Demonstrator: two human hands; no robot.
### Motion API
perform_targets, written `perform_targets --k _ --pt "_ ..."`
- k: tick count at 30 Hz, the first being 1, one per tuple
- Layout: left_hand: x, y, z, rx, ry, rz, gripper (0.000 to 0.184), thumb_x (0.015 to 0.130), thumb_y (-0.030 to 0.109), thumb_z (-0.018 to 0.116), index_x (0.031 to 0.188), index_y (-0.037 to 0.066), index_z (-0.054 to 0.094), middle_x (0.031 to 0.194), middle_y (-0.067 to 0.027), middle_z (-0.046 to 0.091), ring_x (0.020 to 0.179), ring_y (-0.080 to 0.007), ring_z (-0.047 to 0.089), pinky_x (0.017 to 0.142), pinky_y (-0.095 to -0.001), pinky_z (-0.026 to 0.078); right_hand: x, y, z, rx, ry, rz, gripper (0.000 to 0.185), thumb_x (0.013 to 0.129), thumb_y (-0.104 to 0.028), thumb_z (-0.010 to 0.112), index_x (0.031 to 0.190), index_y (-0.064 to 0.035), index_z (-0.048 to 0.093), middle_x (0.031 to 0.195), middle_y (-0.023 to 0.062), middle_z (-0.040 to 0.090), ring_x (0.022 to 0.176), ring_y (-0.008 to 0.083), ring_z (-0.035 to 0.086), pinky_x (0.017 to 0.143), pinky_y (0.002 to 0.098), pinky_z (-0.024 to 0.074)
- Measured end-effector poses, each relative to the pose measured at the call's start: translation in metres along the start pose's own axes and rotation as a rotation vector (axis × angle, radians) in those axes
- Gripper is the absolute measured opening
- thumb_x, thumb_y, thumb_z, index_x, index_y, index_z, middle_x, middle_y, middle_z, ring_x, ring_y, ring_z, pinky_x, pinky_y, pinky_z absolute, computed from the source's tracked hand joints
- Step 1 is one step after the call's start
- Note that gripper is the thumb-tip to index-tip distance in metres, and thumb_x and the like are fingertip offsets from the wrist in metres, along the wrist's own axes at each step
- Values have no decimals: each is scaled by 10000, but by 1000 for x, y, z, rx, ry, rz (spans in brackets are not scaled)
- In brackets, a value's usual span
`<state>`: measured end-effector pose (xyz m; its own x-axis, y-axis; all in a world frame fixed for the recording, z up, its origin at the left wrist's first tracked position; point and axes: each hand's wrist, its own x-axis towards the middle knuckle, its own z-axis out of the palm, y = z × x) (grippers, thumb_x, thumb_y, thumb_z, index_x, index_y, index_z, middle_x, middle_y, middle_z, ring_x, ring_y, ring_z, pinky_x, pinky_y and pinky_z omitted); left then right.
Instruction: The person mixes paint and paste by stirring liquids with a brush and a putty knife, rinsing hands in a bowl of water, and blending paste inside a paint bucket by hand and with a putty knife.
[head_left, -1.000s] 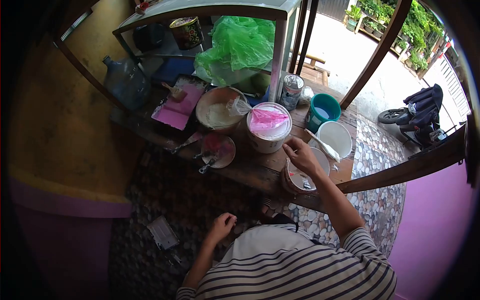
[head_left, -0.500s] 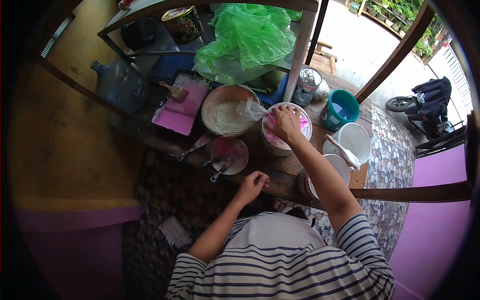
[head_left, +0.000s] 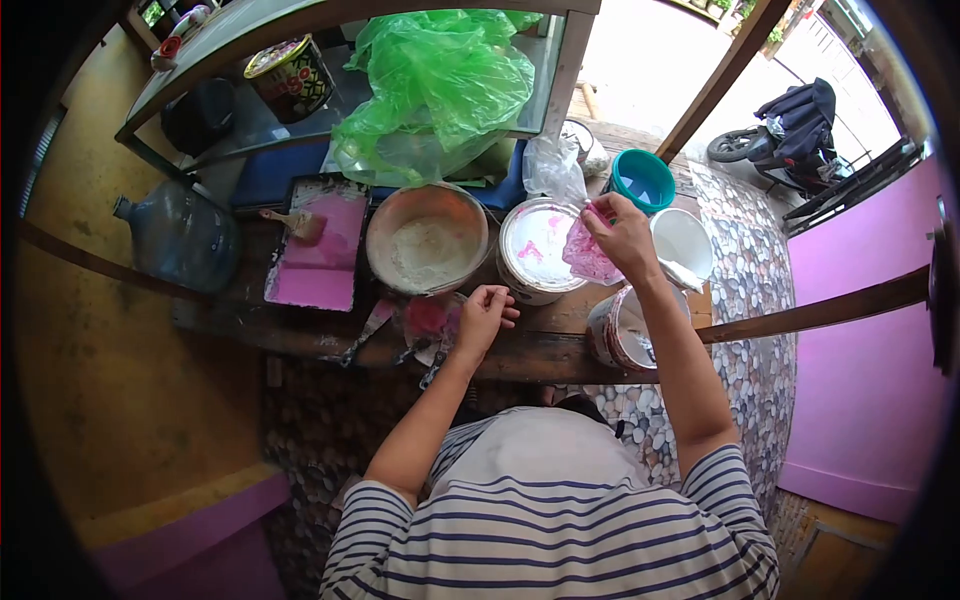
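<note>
My right hand (head_left: 622,238) pinches a clear plastic bag (head_left: 590,256) whose lower part is smeared pink. The bag's clean part (head_left: 555,168) spreads up behind the fingers. Just left of it stands a white bucket (head_left: 536,285), its lid (head_left: 545,240) spotted with pink paint. Over the bench's front edge is my left hand (head_left: 482,325), fingers curled together with nothing visible in them. Close to that hand is a paint-stained tub (head_left: 428,318) with putty knives (head_left: 375,325), partly hidden. A wide bowl (head_left: 425,240) of pale powder or paste sits behind it.
A pink paint tray (head_left: 318,285) with a brush (head_left: 300,225) lies left, near a large water bottle (head_left: 180,240). At right are a teal bucket (head_left: 641,182), a white pail (head_left: 682,240) and another bucket (head_left: 610,335). A green plastic bag (head_left: 435,90) covers the shelf.
My right hand has lifted the plastic bag off the bucket's lid and moved right, uncovering pink spots. My left hand has come up nearer the bucket. The view has shifted.
</note>
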<state>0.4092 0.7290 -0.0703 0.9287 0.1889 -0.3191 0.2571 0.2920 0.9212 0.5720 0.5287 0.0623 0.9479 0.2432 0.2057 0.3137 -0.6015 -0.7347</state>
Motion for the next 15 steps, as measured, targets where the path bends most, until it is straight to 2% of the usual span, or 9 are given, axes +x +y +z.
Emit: perform_targets --k 6,7,8,12,14,15 --pt "19 3 26 -11 36 -41 287 1039 259 559 1121 -16 555 987 -129 651 798 -191 703 615 -285 580 -24 4 -20 -6 24 114 267 865 -244 745 959 1 700 885 148 731 809 244 713 772 367 552" --pt "20 -6 30 -34 37 -26 268 1023 245 586 1073 -18 575 932 -110 663 721 -163 692 533 -263 553 -28 1 -21 -21 48 91 265 871 -243 741 963 2 698 881 145 727 796 244 708 765 369 551" --pt "18 -14 30 -25 4 -44 259 1021 238 585 1067 -17 577 917 -107 670 715 -159 693 527 -259 546 -31 -5 -21 -34 73 68 264 877 -243 736 967 2 696 877 142 722 783 244 704 758 371 549" --pt "-17 -41 19 22 -60 -77 268 1022 258 577 1075 -4 588 919 -102 686 723 -152 697 529 -253 540 -49 -41 -5 -43 3 2 229 867 -211 739 947 -4 681 872 136 696 796 256 677 754 376 532" --pt "-36 -48 -5 90 -214 -262 257 1033 240 562 1123 0 570 966 -102 677 762 -162 693 588 -260 552 -58 -58 12 -18 -45 -145 218 853 -197 737 950 -11 678 909 137 687 866 290 665 805 393 519" --pt "-45 -56 -19 87 -206 -264 257 1033 240 562 1123 0 570 966 -102 677 762 -162 693 588 -260 552 -63 -67 23 -1 -86 -166 214 852 -199 732 954 -17 679 919 140 685 880 304 659 812 404 513"
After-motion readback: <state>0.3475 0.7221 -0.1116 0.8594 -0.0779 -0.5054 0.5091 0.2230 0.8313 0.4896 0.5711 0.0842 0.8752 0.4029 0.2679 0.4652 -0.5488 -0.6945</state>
